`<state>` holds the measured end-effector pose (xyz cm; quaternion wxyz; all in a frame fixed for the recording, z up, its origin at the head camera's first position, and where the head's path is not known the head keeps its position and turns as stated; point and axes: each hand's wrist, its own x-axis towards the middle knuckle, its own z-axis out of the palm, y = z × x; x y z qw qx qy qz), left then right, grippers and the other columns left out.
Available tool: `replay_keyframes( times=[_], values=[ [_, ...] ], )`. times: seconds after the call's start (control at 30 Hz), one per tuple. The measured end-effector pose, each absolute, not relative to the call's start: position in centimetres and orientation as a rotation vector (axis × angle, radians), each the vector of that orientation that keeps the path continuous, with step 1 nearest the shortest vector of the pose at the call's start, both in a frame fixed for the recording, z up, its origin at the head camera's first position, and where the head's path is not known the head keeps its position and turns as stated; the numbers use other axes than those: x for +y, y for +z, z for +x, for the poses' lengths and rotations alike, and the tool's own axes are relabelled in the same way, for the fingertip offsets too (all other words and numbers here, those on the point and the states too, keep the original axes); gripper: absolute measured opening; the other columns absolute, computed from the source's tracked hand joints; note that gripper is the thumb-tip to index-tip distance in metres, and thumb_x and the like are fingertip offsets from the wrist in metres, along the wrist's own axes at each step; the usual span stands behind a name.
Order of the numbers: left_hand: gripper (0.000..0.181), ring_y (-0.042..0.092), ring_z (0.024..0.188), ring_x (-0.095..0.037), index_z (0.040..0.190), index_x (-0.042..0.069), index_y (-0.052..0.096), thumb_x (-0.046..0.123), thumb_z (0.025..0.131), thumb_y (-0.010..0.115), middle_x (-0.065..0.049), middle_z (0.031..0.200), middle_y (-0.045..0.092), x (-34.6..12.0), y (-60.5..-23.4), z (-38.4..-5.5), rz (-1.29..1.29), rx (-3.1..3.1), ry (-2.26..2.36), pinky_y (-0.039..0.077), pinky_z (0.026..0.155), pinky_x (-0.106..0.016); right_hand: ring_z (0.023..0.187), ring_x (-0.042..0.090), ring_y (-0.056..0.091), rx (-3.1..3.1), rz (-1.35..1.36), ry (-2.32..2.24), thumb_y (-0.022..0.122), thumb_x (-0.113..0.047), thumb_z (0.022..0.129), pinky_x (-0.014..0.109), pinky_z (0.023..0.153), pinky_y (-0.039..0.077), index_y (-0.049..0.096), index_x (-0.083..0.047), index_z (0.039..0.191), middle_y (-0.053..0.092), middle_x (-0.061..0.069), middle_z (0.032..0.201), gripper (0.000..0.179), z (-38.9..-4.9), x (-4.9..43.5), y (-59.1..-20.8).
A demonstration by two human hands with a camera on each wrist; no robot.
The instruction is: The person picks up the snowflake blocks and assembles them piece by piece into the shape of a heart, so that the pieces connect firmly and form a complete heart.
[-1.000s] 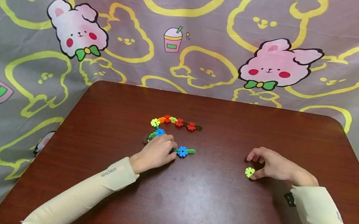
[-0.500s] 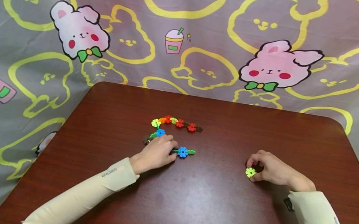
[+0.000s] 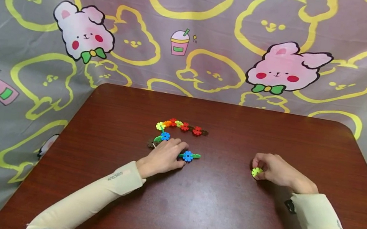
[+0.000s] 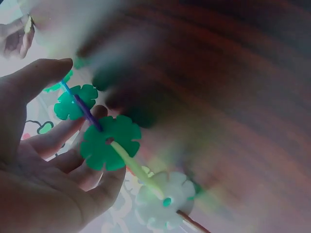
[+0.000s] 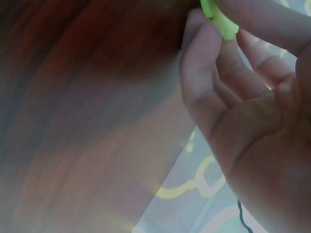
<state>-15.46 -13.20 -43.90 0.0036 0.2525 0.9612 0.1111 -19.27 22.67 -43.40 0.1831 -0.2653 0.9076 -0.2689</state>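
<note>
A curved chain of interlocking plastic snowflake discs lies on the table, with a blue disc (image 3: 188, 156) near its front end. My left hand (image 3: 165, 156) lies over the front stretch of the chain, thumb on one side and fingers curled on the other. In the left wrist view a green disc (image 4: 111, 142) sits in front of these fingers, with the thumb near the chain's far end. My right hand (image 3: 278, 171), well to the right, pinches a loose yellow-green snowflake disc (image 3: 256, 172) between thumb and fingers. The right wrist view shows only part of this disc.
The chain's back stretch, with a red disc (image 3: 197, 131), curves behind my left hand. Brown table (image 3: 219, 212) lies between and in front of the hands. A patterned cloth (image 3: 212, 25) hangs behind the table's back edge.
My right hand has closed its fingers on the yellow-green disc and lifted it slightly. My left hand has shifted a little to the right along the chain, towards the blue disc.
</note>
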Motion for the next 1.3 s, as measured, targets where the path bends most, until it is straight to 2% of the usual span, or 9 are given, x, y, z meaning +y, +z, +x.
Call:
replay_keyframes(
  times=[0.17, 0.4, 0.7, 1.0, 1.3],
  values=[
    [0.043, 0.061, 0.093, -0.022, 0.118, 0.008, 0.063, 0.028, 0.082, 0.075, -0.005, 0.105, 0.065, -12.7, -43.9, -15.6, 0.808, 2.998, 0.355, 0.051, 0.079, -0.037, 0.066, 0.01, 0.056, 2.542, -0.711, -0.908, 0.069, 0.007, 0.075, 0.023, 0.058, 0.045, 0.061, -0.01, 0.085, 0.064, -0.001, 0.075, 0.021, -19.7, 20.2, -43.5],
    [0.043, 0.061, 0.1, -0.024, 0.12, 0.008, 0.062, 0.027, 0.083, 0.075, -0.006, 0.11, 0.066, -12.5, -43.9, -15.7, 0.805, 2.982, 0.347, 0.051, 0.086, -0.04, 0.064, 0.011, 0.057, 2.428, -0.615, -1.257, 0.066, 0.006, 0.078, 0.023, 0.058, 0.048, 0.062, -0.001, 0.089, 0.065, 0.009, 0.078, 0.013, -20.2, 15.9, -44.0],
    [0.042, 0.063, 0.095, -0.024, 0.12, 0.008, 0.064, 0.025, 0.083, 0.075, -0.006, 0.105, 0.067, -12.3, -44.0, -15.8, 0.825, 2.988, 0.324, 0.052, 0.082, -0.038, 0.071, 0.015, 0.065, 2.205, -0.407, -1.49, 0.066, 0.004, 0.082, 0.031, 0.067, 0.057, 0.06, 0.009, 0.096, 0.068, 0.014, 0.084, 0.016, -19.8, 11.8, -44.8],
    [0.037, 0.064, 0.093, -0.024, 0.115, 0.007, 0.067, 0.024, 0.083, 0.076, -0.006, 0.105, 0.069, -12.2, -43.9, -15.8, 0.845, 2.994, 0.325, 0.052, 0.082, -0.038, 0.068, 0.014, 0.066, 2.171, -0.36, -1.538, 0.067, 0.004, 0.083, 0.033, 0.065, 0.058, 0.061, 0.01, 0.096, 0.07, 0.012, 0.081, 0.016, -20.0, 10.4, -45.6],
    [0.033, 0.065, 0.09, -0.022, 0.111, 0.008, 0.069, 0.024, 0.083, 0.077, -0.003, 0.1, 0.069, -12.2, -43.8, -15.9, 0.867, 3.006, 0.324, 0.052, 0.079, -0.037, 0.068, 0.014, 0.066, 2.158, -0.391, -1.504, 0.067, 0.001, 0.084, 0.033, 0.066, 0.058, 0.061, 0.01, 0.098, 0.07, 0.017, 0.084, 0.018, -20.2, 9.8, -45.6]
  ],
)
